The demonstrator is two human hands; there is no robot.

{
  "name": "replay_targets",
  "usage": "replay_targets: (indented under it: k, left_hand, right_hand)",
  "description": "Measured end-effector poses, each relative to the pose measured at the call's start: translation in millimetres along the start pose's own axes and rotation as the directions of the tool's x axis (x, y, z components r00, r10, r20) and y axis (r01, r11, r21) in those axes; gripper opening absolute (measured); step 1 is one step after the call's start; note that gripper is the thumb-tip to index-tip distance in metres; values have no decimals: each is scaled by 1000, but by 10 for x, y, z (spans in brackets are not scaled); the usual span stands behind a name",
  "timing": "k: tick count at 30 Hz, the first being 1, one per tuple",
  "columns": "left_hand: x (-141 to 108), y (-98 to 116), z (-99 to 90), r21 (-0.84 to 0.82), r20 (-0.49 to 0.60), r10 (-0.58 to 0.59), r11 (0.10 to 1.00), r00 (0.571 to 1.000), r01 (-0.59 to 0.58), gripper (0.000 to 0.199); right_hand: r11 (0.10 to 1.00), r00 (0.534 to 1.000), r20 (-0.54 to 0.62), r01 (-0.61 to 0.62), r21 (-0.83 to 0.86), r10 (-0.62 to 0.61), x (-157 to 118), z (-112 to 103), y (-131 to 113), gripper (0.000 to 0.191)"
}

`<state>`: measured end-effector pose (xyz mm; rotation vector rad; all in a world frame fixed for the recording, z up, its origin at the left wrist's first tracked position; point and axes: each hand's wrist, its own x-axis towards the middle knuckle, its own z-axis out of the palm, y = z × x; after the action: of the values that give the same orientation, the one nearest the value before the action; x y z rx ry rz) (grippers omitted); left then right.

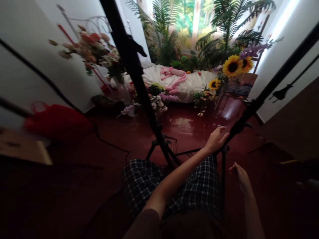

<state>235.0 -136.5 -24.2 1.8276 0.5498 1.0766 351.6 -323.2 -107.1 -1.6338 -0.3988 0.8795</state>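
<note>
My left hand (216, 141) reaches across my lap to the lower part of a black tripod light stand (251, 106) on the right. Its thumb and fingers are apart, right beside the pole; whether they touch it I cannot tell. My right hand (240, 174) is lower and further right, near the stand's lower tube (223, 179). Its fingers are loosely bent and apart, with nothing seen between them. A second black stand (139, 83) leans through the view on the left, in front of my knees in checked cloth (144, 176).
Ahead, a white-draped platform (196, 88) carries a pink plush toy (174, 73), among flowers, sunflowers (233, 65) and palms. A red bag (58, 122) lies left. A black plug (281, 93) hangs at right. Cable (112, 144) runs over the red floor (184, 131).
</note>
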Motion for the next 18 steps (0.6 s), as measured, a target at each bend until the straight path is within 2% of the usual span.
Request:
replay_targets:
  k: [2,5,7,10,12,14,16,18]
  left_hand:
    - [354,148,199,-24,17,104,994,994,-104,43]
    - [785,262,434,67,-78,145,988,986,-140,37]
    - [945,270,541,100,-71,133,987,989,-126,30]
    - [984,232,653,68,15,37,997,999,-38,27]
    - [935,209,710,69,-5,-24,997,1000,24,30]
    - [885,205,753,97,-81,-49,994,995,57,33]
    - [859,218,773,123,-126,-58,990,990,74,36]
    - [852,244,766,146,-118,-66,986,991,83,38]
  right_hand:
    - [1000,999,-34,11,17,-11,-36,-114,-13,58]
    - [998,999,-47,5,64,-2,-85,-197,-5,56]
    - [997,999,-33,7,78,-4,-87,-202,-3,55]
    - [998,1000,-10,23,54,-22,25,-172,-107,58]
    - [1000,999,34,23,14,-24,195,-150,-316,66]
    - [998,994,111,31,-46,-26,424,-123,-652,75]
    - [990,985,139,110,-86,-98,671,-78,-1073,76]
    - [968,970,132,221,-123,-204,893,-15,-1494,73]
